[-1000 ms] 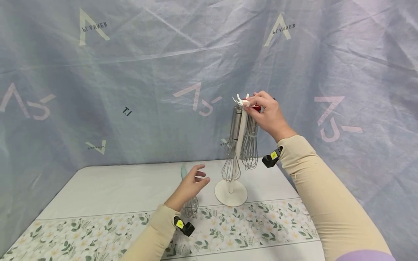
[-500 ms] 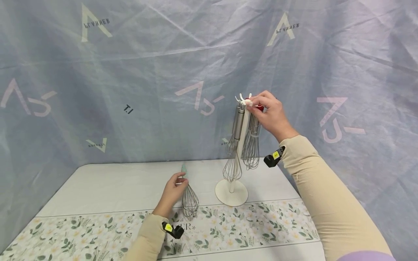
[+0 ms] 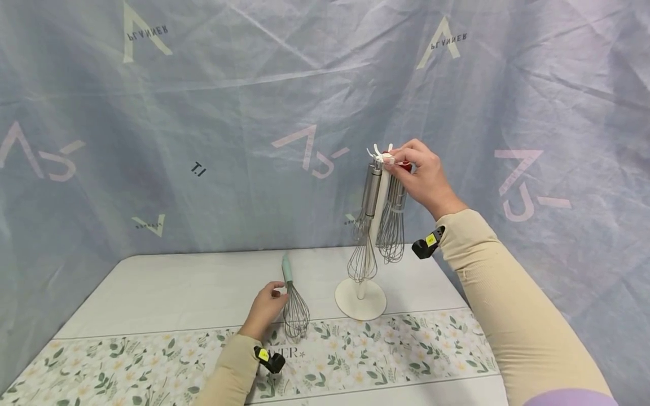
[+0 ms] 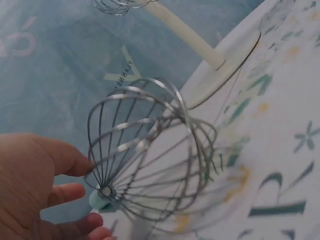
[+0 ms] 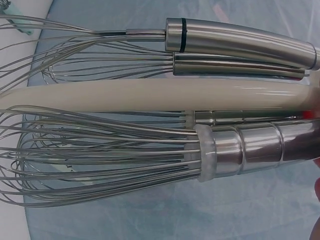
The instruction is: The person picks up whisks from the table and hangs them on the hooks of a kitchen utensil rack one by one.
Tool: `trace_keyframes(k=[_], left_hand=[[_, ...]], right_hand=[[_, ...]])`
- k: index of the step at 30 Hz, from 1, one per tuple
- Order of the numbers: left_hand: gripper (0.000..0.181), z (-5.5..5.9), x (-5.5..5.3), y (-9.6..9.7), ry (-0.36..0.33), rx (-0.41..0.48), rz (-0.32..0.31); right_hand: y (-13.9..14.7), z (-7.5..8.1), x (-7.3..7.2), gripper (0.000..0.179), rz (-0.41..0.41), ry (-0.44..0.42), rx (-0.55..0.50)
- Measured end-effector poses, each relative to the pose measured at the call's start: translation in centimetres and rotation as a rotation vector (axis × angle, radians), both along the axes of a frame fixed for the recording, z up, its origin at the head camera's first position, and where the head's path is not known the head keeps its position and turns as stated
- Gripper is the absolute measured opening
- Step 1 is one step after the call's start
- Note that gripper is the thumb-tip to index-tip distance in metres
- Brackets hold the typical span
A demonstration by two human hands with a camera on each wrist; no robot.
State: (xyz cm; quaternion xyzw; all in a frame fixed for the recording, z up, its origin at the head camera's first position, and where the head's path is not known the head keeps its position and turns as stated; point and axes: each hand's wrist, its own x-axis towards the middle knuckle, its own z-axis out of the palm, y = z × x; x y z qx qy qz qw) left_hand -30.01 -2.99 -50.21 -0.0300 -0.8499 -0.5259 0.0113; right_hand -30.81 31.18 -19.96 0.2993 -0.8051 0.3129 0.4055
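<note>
A whisk [image 3: 287, 270] with a mint-green handle lies on the table, its wire end toward me. My left hand [image 3: 266, 307] is at the left of its neck, fingers loosely bent. In the left wrist view, the index fingertip [image 4: 82, 165] meets or nearly meets the wires near the neck; the fingers do not close round it. My right hand [image 3: 422, 173] pinches the white hooked top of a whisk stand [image 3: 381, 203]. Steel whisks hang from it, including a smooth-handled one [image 5: 240, 42] and a ridged one [image 5: 260, 150] close under my hand. Red parts show beside the fingers; exact contact is partly hidden.
The stand's round white base [image 3: 347, 304] rests on the white table [image 3: 178, 293], right of the green-handled whisk. A floral strip [image 3: 167, 361] crosses the table's front. Grey-blue printed cloth [image 3: 228, 113] hangs behind and at both sides.
My left hand has moved left and down from over the green-handled whisk to beside its neck, uncovering the handle. The whisk lies about where it was. My right hand stays at the stand's top.
</note>
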Motion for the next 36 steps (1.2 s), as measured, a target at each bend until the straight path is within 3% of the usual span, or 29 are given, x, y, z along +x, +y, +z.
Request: trace_keyframes(k=[13,21,28,36], left_hand=[[0.069,0.8,0.6,1.3,-0.085,0.031,-0.054],[0.067,0.9,0.3,1.5,-0.129,0.087,-0.049],[0.067,0.9,0.1,1.5,-0.154,0.116,-0.036],[0.064,0.5,-0.3,1.4,-0.154,0.157,-0.014]], right_hand=[[-0.5,-0.1,0.0,0.007,-0.056,0.030,0.029],[-1.7,0.1,0.3,0.008,-0.114,0.151,0.039],[-2.7,0.0,0.7,0.006,-0.214,0.171,0.090],[-2.0,0.5,1.2,0.011,-0.183,0.158,0.153]])
